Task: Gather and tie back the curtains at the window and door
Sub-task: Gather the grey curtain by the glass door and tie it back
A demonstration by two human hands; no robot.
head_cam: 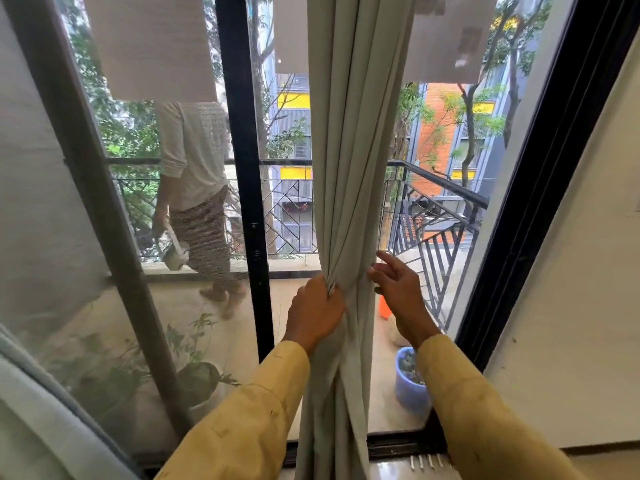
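A pale grey-green curtain [349, 150] hangs bunched into a narrow column in front of the glass balcony door [242, 168]. My left hand [313, 311] grips the gathered folds from the left at about waist height. My right hand [398, 289] is at the curtain's right edge, fingers straight and spread, fingertips touching the fabric. Both arms wear yellow sleeves. A second pale curtain [38, 410] shows at the lower left edge.
A black door frame [540, 202] rises on the right beside a white wall [588, 306]. Beyond the glass, a person [197, 188] walks on the balcony carrying a watering can. Potted plants [197, 375], a blue pot [410, 379] and a black railing [446, 230] stand outside.
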